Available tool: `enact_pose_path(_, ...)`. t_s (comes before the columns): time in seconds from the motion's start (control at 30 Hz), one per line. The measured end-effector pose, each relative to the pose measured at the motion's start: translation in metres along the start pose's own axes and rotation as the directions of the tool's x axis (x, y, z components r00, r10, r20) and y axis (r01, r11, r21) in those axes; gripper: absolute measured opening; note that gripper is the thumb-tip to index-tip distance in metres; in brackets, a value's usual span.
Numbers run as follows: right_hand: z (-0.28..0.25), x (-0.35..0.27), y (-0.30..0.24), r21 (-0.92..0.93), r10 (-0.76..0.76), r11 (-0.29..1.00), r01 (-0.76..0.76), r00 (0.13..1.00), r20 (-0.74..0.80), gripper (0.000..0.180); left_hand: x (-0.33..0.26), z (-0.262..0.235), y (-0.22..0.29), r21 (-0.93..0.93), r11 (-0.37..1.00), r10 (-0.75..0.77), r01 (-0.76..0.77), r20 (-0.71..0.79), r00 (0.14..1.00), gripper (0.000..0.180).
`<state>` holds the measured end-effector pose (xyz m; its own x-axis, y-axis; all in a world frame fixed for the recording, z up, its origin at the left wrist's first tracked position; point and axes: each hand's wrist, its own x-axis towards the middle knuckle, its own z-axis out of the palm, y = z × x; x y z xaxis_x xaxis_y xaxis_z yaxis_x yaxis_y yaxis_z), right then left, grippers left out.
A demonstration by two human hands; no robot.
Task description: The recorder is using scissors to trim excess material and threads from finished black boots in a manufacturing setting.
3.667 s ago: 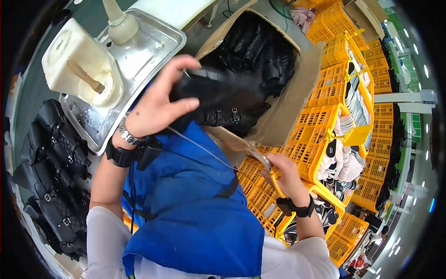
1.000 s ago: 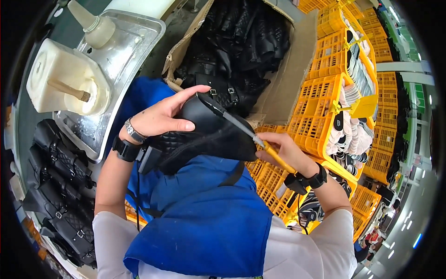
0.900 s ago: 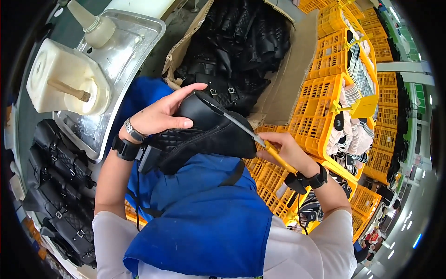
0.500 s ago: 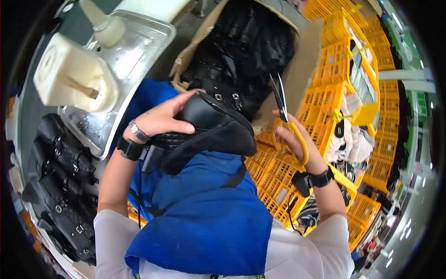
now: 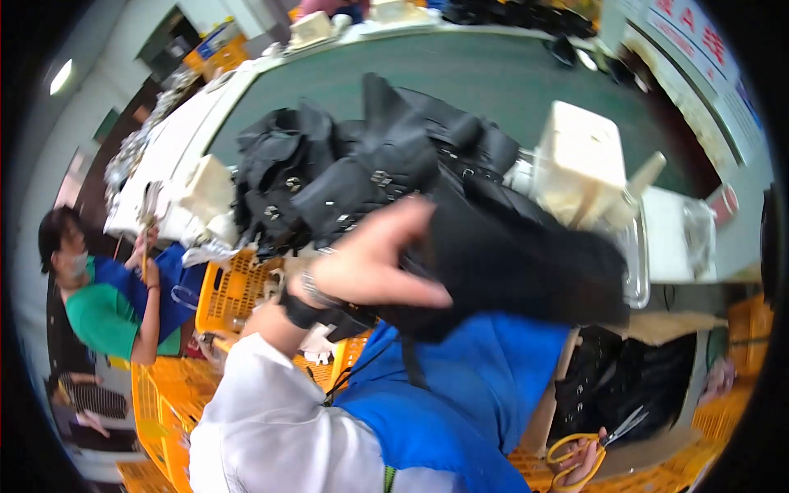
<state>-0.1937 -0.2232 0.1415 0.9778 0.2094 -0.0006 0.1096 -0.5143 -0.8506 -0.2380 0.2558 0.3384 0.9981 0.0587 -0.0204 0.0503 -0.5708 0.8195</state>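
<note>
My left hand (image 5: 370, 264) grips a black boot upper (image 5: 518, 267), thumb on the near side and the other fingers partly hidden behind it. The upper is blurred and stretches rightward over my blue apron (image 5: 460, 386). Low on the right, my right hand (image 5: 582, 462) has its fingers around the yellow handles of a pair of scissors (image 5: 629, 421). The scissor blades are a little apart and point up and right, over a cardboard box (image 5: 670, 329) of black pieces. Just beyond my left hand lies a pile of black uppers (image 5: 362, 168) with metal buckles.
A green-topped work table (image 5: 329, 78) spans the far side. Right of the pile stand a whitish plastic container (image 5: 583, 152) and a metal tray (image 5: 639, 283). Yellow crates (image 5: 160, 394) stand at the lower left. A co-worker in green (image 5: 103, 308) is at the left, handling a tool.
My view has swung left to the table and pile. The upper has moved with my left hand toward the pile. The scissors stay in my right hand, now low at the right.
</note>
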Motion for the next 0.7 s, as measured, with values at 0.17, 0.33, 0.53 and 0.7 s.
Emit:
enact_pose_path(0.17, 0.008, 0.027, -0.006, 0.201, 0.052, 0.978, -0.057, 0.998, 0.026, 0.056, -0.06, -0.094, -0.012, 0.266, 0.964, 0.249, -0.019, -0.872, 0.422, 0.055)
enact_pose_path(0.33, 0.017, 0.051, -0.024, 0.124, 0.033, 0.991, -0.041, 0.997, 0.072, 0.055, -0.055, -0.135, -0.05, 0.744, 0.531, 0.646, 0.405, -0.665, 0.374, 0.057)
enact_pose_path(0.53, 0.042, 0.08, -0.001, 0.742, 0.417, 0.576, -0.343, 0.904, 0.095, 0.038, -0.002, -0.092, -0.115, 0.848, 0.261, 0.408, 0.461, -0.53, 0.743, 0.059)
enact_pose_path(0.7, 0.044, 0.069, 0.003, 0.767, 0.455, 0.536, -0.351, 0.886, 0.087, 0.038, 0.001, -0.078, -0.123, 0.824, 0.36, 0.241, 0.438, -0.536, 0.809, 0.069)
